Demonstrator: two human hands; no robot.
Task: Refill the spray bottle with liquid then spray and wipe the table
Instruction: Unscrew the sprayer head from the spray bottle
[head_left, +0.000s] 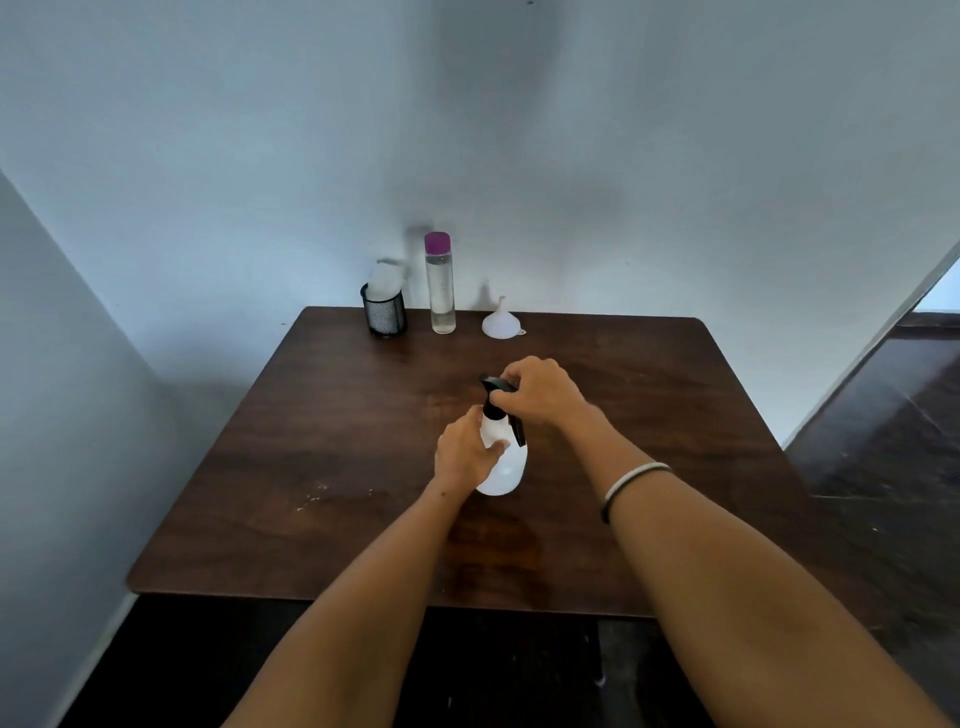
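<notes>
A white spray bottle (506, 465) with a black trigger head stands upright in the middle of the dark wooden table (322, 467). My left hand (465, 452) grips the bottle's body from the left. My right hand (543, 392) is curled round the black spray head from the right and above. At the back of the table stand a tall clear bottle with a purple cap (440, 283), partly filled with clear liquid, and a white funnel (500, 322) lying mouth down.
A black mesh cup (384, 312) holding something white stands at the back left, next to the clear bottle. The table is pushed against the back wall, with another wall close on the left. Dark floor lies to the right.
</notes>
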